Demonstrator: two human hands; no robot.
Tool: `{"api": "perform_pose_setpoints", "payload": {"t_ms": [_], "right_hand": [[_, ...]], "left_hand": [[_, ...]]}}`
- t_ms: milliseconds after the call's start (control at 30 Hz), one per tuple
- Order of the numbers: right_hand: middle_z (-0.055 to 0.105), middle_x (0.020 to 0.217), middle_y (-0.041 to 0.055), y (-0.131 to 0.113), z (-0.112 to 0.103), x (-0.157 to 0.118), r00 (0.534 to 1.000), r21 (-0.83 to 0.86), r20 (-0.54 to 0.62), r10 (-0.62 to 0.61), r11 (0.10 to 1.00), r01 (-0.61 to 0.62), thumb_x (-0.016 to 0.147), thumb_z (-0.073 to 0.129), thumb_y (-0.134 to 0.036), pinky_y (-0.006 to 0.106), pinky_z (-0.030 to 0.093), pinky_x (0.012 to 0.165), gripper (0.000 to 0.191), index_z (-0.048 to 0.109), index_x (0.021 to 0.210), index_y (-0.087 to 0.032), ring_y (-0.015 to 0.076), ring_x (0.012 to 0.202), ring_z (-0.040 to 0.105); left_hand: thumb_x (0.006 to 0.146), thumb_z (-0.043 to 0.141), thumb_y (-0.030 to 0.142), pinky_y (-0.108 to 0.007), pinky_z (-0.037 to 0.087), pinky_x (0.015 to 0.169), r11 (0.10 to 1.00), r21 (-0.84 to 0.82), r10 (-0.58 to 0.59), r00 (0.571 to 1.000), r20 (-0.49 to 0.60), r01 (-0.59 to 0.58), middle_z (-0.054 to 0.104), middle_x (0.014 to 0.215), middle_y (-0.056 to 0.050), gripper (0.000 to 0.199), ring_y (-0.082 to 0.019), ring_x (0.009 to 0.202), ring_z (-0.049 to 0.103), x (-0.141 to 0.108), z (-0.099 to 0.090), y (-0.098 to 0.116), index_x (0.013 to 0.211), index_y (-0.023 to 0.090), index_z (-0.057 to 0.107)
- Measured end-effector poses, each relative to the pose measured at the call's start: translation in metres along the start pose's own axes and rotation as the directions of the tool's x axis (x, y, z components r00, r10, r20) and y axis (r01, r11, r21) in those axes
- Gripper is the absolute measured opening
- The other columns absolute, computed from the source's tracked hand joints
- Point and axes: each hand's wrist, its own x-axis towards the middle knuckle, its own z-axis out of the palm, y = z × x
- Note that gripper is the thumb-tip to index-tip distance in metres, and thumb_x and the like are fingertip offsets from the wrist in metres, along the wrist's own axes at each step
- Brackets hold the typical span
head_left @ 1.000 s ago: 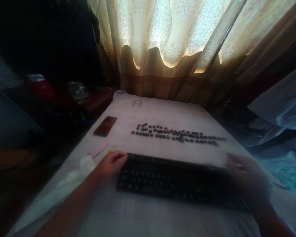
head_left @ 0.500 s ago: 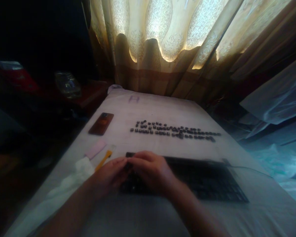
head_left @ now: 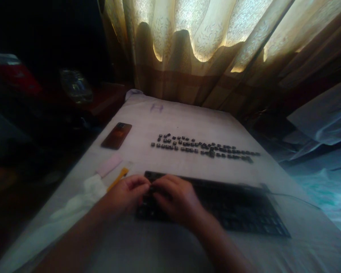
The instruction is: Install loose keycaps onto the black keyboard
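Note:
A black computer keyboard lies on the white-covered table, its cable running off to the right. Over its left end, my left hand has thumb and fingertips pinched together. My right hand meets it there with curled fingers, the fingertips of both hands almost touching. Whatever they grip is too small and blurred to name. Beyond the keyboard, loose black keycaps lie in uneven rows.
A brown phone lies at the table's left side. Nearer are a pink pad, a yellow-handled tool that looks like a brush, and a crumpled white cloth. A patterned curtain hangs behind the table.
The fingers have shifted: my left thumb and index now form a rounded pinch, and my right fingers are more curled. The view has tilted slightly. Keyboard and keycaps stay in place.

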Motion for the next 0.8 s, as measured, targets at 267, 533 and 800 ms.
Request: {"api": "perform_pose_setpoints", "payload": {"t_ms": [267, 533, 800], "right_hand": [[0.073, 0.086, 0.0039, 0.001, -0.003, 0.013, 0.929, -0.152, 0.115, 0.351, 0.931, -0.333, 0.081, 0.067, -0.019, 0.030, 0.049, 0.070, 0.012, 0.073, 0.091, -0.021, 0.0176, 0.076, 0.066], [0.073, 0.082, 0.0040, -0.013, 0.006, 0.028, 0.867, -0.371, 0.302, 0.397, 0.886, -0.276, 0.080, 0.063, -0.021, 0.029, 0.041, 0.062, 0.011, 0.073, 0.077, -0.023, 0.0199, 0.074, 0.066], [0.075, 0.080, 0.0052, -0.014, 0.008, 0.036, 0.836, -0.380, 0.343, 0.429, 0.877, -0.294, 0.082, 0.060, -0.022, 0.030, 0.042, 0.063, 0.017, 0.077, 0.083, -0.024, 0.0224, 0.075, 0.068]], "left_hand": [[0.074, 0.065, 0.052, -0.028, 0.046, 0.065, 0.884, 0.425, 0.333, 0.902, -0.275, -0.196, 0.069, 0.079, 0.000, 0.033, -0.017, 0.068, 0.060, 0.012, -0.020, -0.005, 0.087, 0.022, 0.070], [0.072, 0.064, 0.046, -0.030, 0.044, 0.062, 0.816, 0.571, 0.242, 0.952, -0.188, -0.094, 0.070, 0.075, 0.000, 0.025, -0.021, 0.070, 0.063, 0.015, -0.020, -0.013, 0.080, 0.023, 0.068], [0.073, 0.065, 0.044, -0.030, 0.044, 0.064, 0.814, 0.570, 0.228, 0.964, -0.139, -0.110, 0.071, 0.076, 0.000, 0.023, -0.021, 0.074, 0.063, 0.018, -0.016, -0.023, 0.081, 0.023, 0.067]]}}
